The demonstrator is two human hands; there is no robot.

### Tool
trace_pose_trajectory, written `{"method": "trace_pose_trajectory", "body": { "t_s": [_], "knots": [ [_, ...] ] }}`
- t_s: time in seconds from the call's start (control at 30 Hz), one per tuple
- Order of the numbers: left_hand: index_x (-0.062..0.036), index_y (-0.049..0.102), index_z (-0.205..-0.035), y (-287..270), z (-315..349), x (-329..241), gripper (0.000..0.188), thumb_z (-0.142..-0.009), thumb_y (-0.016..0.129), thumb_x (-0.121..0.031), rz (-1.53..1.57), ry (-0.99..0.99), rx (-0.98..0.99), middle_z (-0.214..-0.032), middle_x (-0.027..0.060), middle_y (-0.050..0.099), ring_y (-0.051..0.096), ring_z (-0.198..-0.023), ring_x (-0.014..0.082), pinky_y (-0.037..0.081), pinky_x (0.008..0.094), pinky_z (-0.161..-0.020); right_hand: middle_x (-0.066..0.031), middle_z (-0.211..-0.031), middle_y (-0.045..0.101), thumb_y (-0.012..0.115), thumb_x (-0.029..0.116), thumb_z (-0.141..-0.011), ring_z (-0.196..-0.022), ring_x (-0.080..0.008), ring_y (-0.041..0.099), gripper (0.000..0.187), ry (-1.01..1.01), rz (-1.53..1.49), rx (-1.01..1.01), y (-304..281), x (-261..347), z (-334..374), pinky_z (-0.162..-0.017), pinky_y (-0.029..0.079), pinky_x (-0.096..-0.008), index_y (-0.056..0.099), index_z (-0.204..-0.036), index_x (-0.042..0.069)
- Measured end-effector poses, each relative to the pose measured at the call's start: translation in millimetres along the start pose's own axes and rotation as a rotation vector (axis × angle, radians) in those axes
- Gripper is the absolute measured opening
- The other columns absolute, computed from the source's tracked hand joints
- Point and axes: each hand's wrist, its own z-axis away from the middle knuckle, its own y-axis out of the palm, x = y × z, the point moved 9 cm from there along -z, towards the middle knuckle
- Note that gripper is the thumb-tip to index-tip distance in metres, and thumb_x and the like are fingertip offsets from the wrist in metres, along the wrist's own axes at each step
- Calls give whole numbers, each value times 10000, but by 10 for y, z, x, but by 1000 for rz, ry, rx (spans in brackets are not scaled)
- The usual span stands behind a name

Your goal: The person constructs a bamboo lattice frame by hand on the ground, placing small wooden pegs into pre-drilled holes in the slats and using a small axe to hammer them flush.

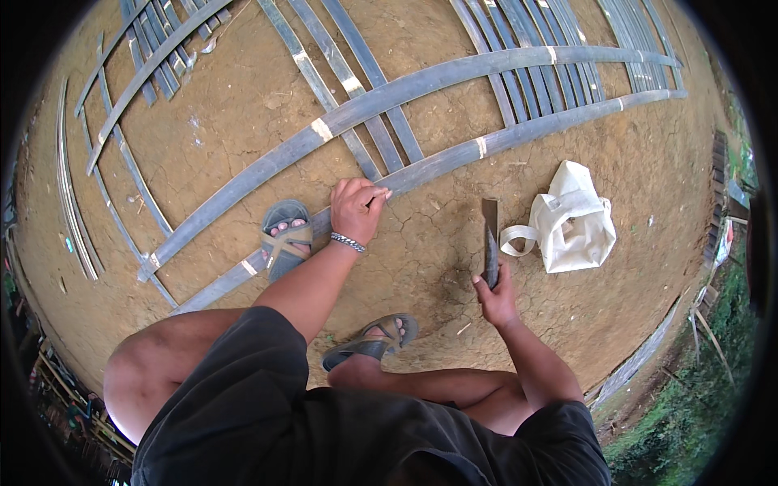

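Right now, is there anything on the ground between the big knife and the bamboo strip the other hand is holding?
Nothing visible. The right hand holds the knife blade-up over bare cracked dirt, and the left hand presses the bamboo strip. Only dirt lies between them. The white bag sits on the knife's far side, away from the strip.

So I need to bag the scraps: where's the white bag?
On the dirt ground at the person's right, the white bag lies beside the knife in the right hand.
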Motion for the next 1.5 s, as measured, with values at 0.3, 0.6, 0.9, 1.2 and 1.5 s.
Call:
{"method": "trace_pose_trajectory", "body": {
  "t_s": [0.3,0.6,0.9,1.2,1.5],
  "knots": [
    [-127,771,-810,-61,-11,-11,79,-766,831,-149,4,54,-26,-855,15,670,591,-863,243,459,389,-778,-247,-961,675,637,182,-903,-892,-465,667,473,-207,281,193,661,1075,67,-803,534,-497,478,-1332,65],
    [-129,740,-845,-76,-4,-46,133,-750,816,-74,12,81,-12,-890,22,678,602,-882,268,460,400,-793,-261,-993,680,613,230,-907,-961,-483,662,488,-200,325,203,978,1221,-128,-836,526,-536,471,-1359,112],
    [-153,735,-832,-58,3,-15,126,-750,799,-81,-14,55,-16,-907,-14,680,612,-917,244,452,401,-825,-268,-991,669,637,198,-894,-955,-476,662,512,-405,290,170,1014,1334,-139,-837,527,-500,476,-1362,64],
    [-153,709,-804,-73,-35,-50,122,-758,796,-82,-21,53,-12,-882,-12,664,599,-897,246,445,402,-811,-271,-1090,674,649,173,-846,-986,-483,655,553,-383,302,146,942,1342,-208,-860,532,-529,497,-1365,58],
    [-151,740,-891,-28,15,-11,180,-744,795,-60,-14,46,38,-936,8,670,599,-933,262,455,410,-842,-260,-1055,674,637,134,-833,-975,-467,662,540,-257,319,215,969,1262,-248,-864,537,-500,514,-1356,80]
  ]
}}
